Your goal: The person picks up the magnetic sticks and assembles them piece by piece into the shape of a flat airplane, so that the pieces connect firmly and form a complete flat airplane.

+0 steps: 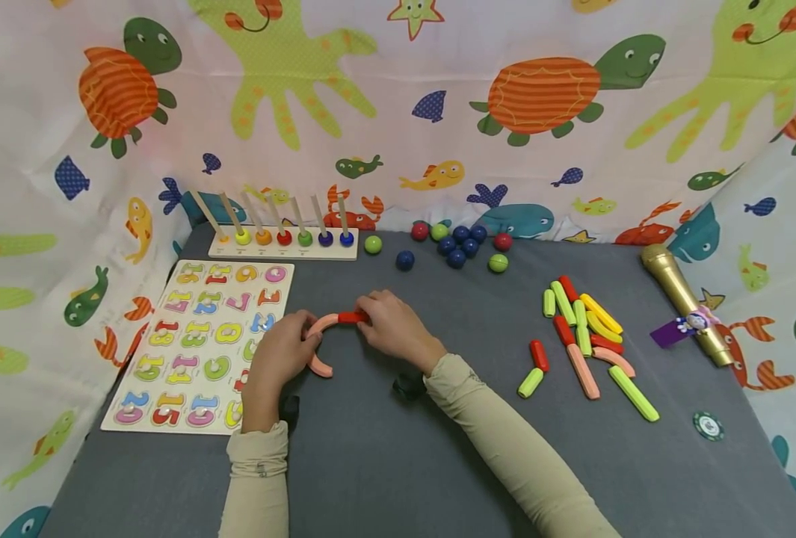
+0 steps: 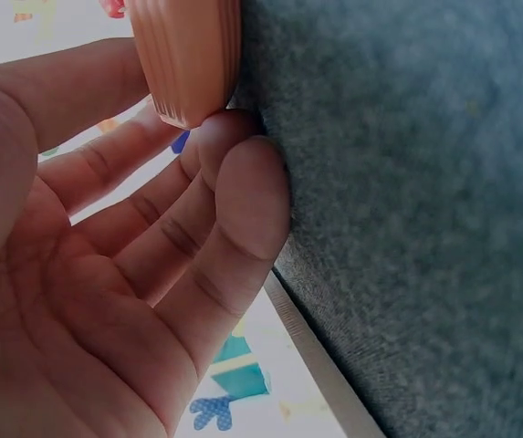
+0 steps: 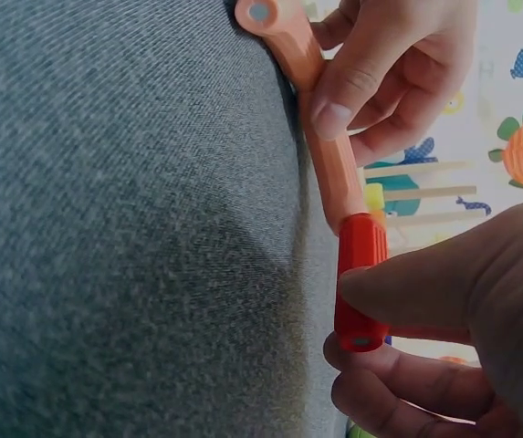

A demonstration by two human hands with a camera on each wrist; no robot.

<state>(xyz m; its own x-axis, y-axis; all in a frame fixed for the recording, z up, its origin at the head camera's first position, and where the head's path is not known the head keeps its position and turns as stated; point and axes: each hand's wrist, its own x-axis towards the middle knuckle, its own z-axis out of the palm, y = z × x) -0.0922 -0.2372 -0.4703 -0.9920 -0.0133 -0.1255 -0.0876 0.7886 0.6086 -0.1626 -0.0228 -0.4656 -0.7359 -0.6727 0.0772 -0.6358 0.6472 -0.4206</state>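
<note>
My left hand (image 1: 278,360) pinches a salmon-pink curved stick (image 1: 324,323) between thumb and fingers, just above the grey table. A second bend of the same pink (image 1: 321,368) curls below it, making a C shape; the hand hides where they meet. My right hand (image 1: 392,327) pinches a short red stick (image 1: 348,317), its thumb on the near side. In the right wrist view, the red stick (image 3: 363,292) touches the end of the pink stick (image 3: 337,178). A small metallic dot shows at the pink shape's far end. Ribbed pink plastic (image 2: 188,59) fills the top of the left wrist view.
A number puzzle board (image 1: 189,347) lies under the left forearm's side. Behind it stands a wooden peg rack (image 1: 283,250) with coloured beads. Several loose balls (image 1: 456,258) lie at the back. To the right are more coloured sticks (image 1: 581,366), a gold microphone (image 1: 687,302) and a poker chip (image 1: 708,426).
</note>
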